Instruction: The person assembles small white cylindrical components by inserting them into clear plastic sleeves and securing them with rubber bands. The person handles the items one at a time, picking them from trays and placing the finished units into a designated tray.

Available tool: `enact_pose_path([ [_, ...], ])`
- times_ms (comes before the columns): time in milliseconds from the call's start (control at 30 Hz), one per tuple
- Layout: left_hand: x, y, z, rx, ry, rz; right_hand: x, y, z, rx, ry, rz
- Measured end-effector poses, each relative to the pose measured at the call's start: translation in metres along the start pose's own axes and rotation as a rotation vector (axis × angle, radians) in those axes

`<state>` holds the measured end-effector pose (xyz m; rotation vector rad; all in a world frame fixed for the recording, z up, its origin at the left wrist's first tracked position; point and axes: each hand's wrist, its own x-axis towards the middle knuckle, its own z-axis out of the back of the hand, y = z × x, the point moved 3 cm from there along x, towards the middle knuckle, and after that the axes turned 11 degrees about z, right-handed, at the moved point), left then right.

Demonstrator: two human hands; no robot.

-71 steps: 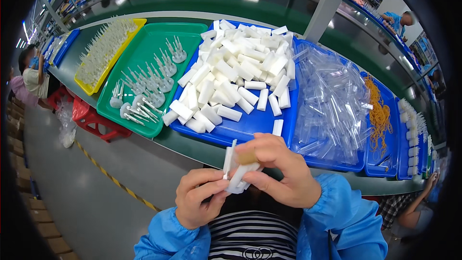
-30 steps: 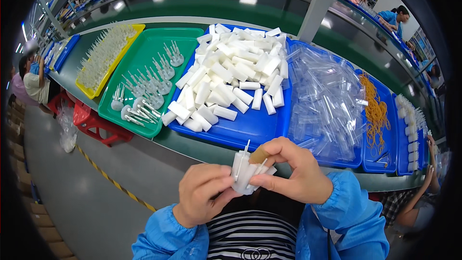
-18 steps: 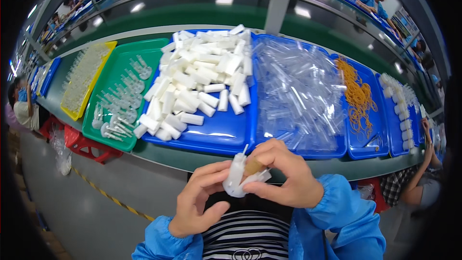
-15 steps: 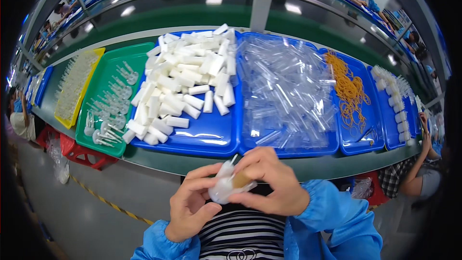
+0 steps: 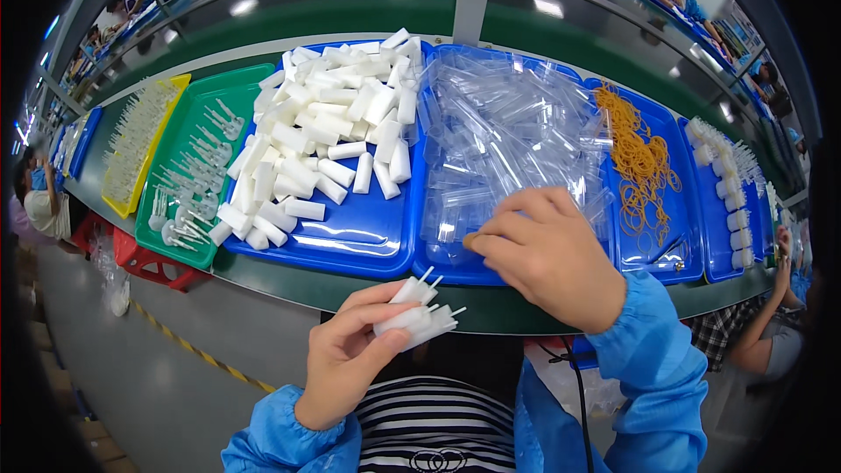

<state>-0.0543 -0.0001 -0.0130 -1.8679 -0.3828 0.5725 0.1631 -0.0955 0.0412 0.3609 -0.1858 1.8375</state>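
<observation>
My left hand (image 5: 355,346), in front of the bench edge, is closed around a bundle of white foam pieces (image 5: 416,320). Thin clear stems stick out of the bundle toward the right. Over the front of a blue tray (image 5: 460,273) of clear plastic tubes (image 5: 517,140), my right hand (image 5: 552,254) has its fingers bent and drawn together. Something tan shows at one of its fingertips, perhaps a finger cover. The fingertips are at the tubes, but what they pinch is hidden.
Left of the tubes, a blue tray holds loose white foam cylinders (image 5: 328,123). Farther left are a green tray (image 5: 223,92) with stemmed clear parts and a yellow tray (image 5: 131,201). Orange rubber bands (image 5: 635,158) lie in a tray to the right. A co-worker (image 5: 771,315) sits at far right.
My hands have parted. The right moved up and right from the bundle to the tube tray. The left still holds the bundle, now with its stems showing.
</observation>
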Motion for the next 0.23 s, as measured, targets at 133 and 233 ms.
enact_pose_path([
  [133, 0.001, -0.001, -0.003, 0.047, 0.016, 0.008, 0.018, -0.008, -0.016, -0.055, 0.245, 0.066],
  [233, -0.002, -0.003, -0.002, 0.042, -0.001, 0.015, 0.026, -0.008, -0.016, -0.079, 0.363, 0.104],
])
